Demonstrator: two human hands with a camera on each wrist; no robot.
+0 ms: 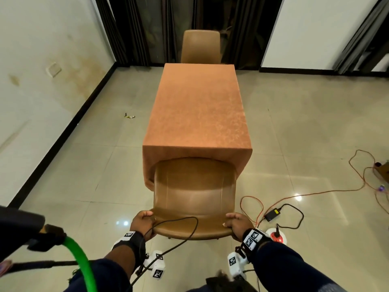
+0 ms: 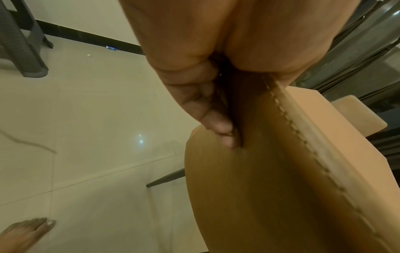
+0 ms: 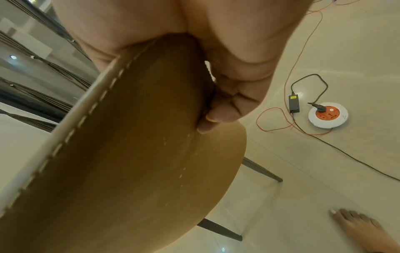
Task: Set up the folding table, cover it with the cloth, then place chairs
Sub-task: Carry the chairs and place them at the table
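A folding table stands in the middle of the room under an orange-brown cloth that hangs over its near end. A brown leather chair sits at that near end, its seat partly under the cloth. My left hand grips the left top corner of its backrest, fingers curled behind it. My right hand grips the right top corner of the backrest the same way. A second brown chair stands at the table's far end.
An orange cable, a black power adapter and a round white extension socket lie on the tiled floor to the right. A grey plastic stool leg stands at left. My bare feet are near the chair legs.
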